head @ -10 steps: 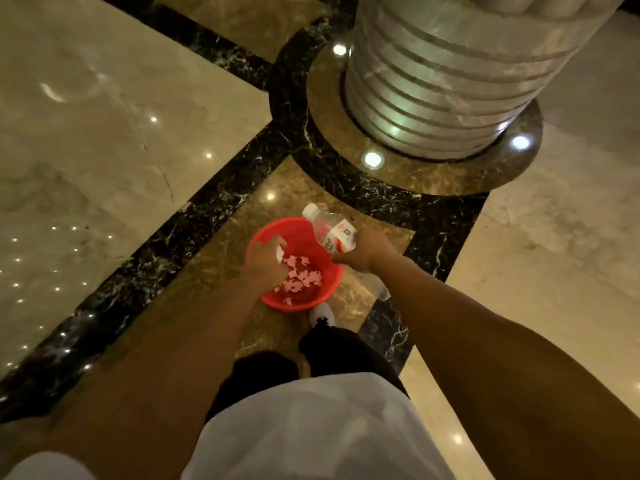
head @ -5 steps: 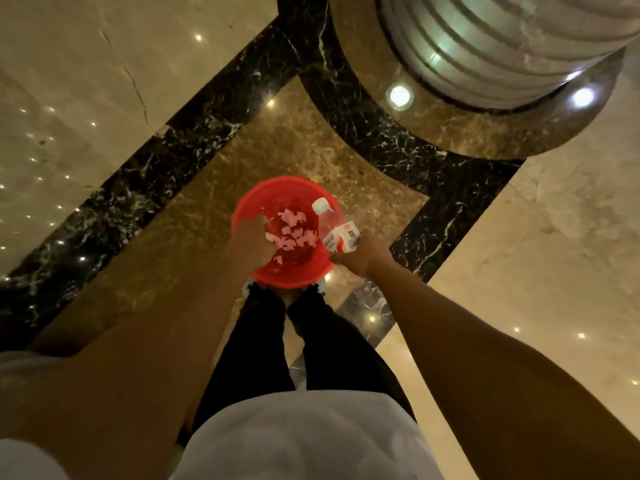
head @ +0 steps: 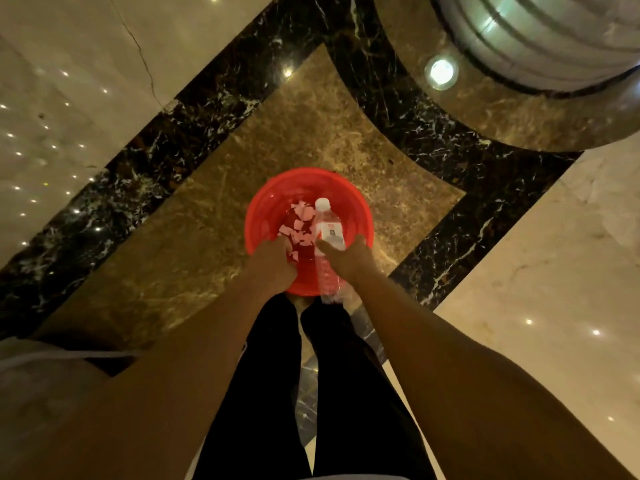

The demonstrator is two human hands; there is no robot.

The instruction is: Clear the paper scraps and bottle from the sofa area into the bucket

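A red bucket (head: 277, 199) hangs low in front of my legs, over the marble floor. My left hand (head: 272, 261) grips its near rim. Several pale paper scraps (head: 300, 225) lie inside it. My right hand (head: 349, 256) holds a clear plastic bottle (head: 327, 230) with a white cap and a red-and-white label. The bottle lies across the bucket's right half, cap pointing away from me, its base sticking out over the near rim.
The polished floor has beige slabs, black veined bands (head: 214, 109) and a brown panel (head: 294, 147). A ribbed metal column (head: 540, 39) rises at the top right, with a round floor light (head: 441, 71) by its base. My black-trousered legs (head: 277, 375) stand below the bucket.
The view has tilted further down and the column has slid up and right. My right hand has brought the bottle from beside the bucket's rim to over its inside. The bucket stays in my left hand.
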